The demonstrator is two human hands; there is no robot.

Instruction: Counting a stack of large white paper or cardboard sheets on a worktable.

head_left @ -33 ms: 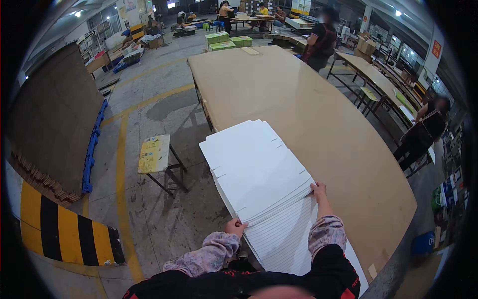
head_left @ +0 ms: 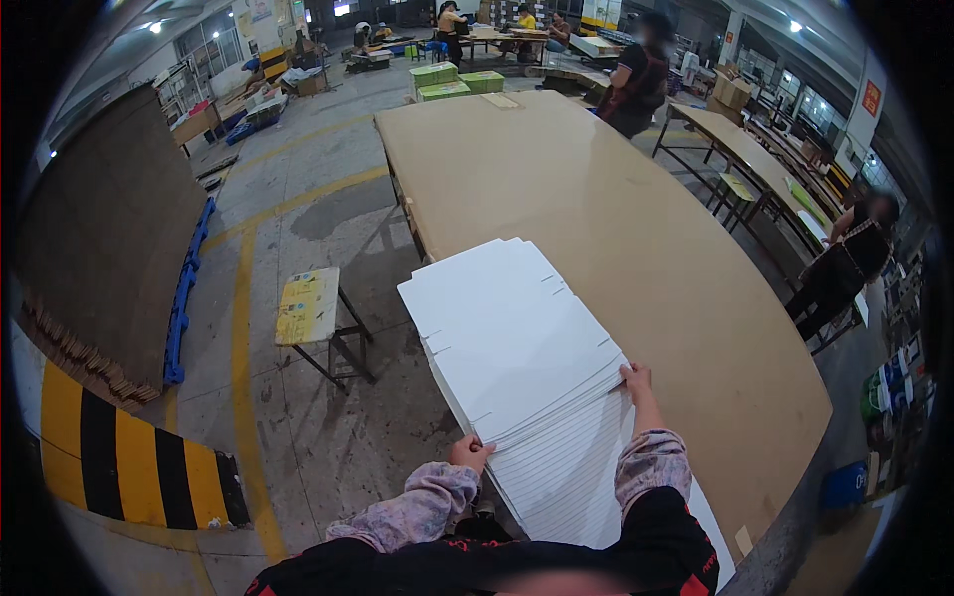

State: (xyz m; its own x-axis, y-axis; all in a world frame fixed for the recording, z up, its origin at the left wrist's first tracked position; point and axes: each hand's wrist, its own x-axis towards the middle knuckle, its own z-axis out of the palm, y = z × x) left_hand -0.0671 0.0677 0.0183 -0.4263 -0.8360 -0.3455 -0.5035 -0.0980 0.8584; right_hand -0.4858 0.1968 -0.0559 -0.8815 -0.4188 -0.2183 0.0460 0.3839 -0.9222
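Note:
A fanned pile of white cardboard sheets (head_left: 512, 323), with short slits along the sides, lies on the near left part of the big brown table. Toward me the lower sheets are spread so their edges show as many fine parallel lines. My left hand (head_left: 471, 453) is closed on the pile's left edge, thumb on top. Across from it, my right hand (head_left: 637, 379) pinches the right edge with the thumb above. How many sheets lie between the fingers is hidden.
The brown table (head_left: 596, 219) reaches far ahead. Left of it stand a yellow-topped stool (head_left: 308, 306), a tall brown board stack (head_left: 109, 228) and a yellow-black striped barrier (head_left: 129, 457). One person (head_left: 636, 84) is beyond the table, another (head_left: 845, 263) at the right.

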